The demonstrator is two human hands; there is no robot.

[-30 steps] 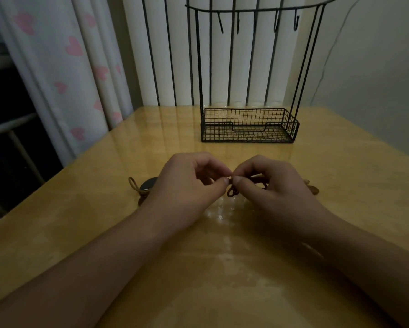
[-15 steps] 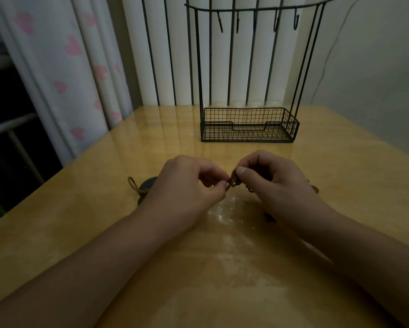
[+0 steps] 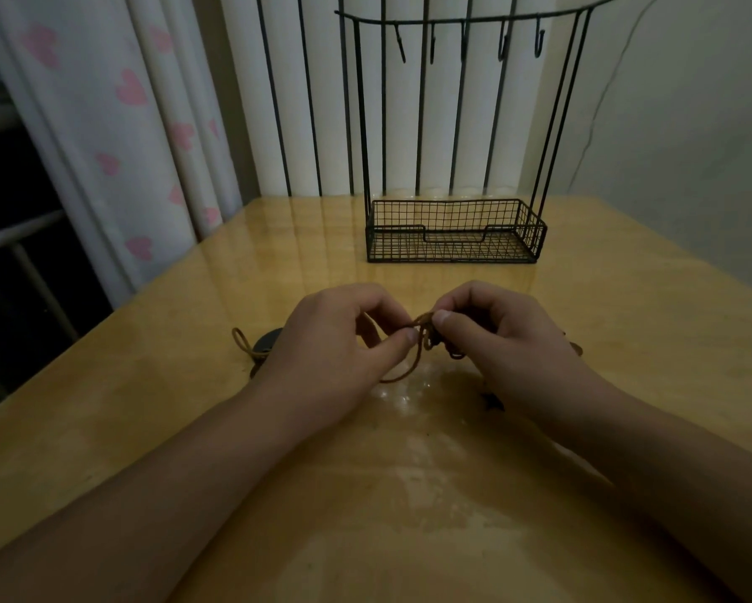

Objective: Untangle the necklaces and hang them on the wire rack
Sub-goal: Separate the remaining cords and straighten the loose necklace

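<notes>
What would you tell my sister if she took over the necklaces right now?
Left hand: pinches the brown cord near the knot.
Right hand: pinches the tangle itself.
Both are just above the table; a dark round pendant lies left of the left hand.
Wire rack: at the far edge, no necklace on its hooks.
Done: nothing hung.
Left: finish untangling, then hang each necklace.
</notes>
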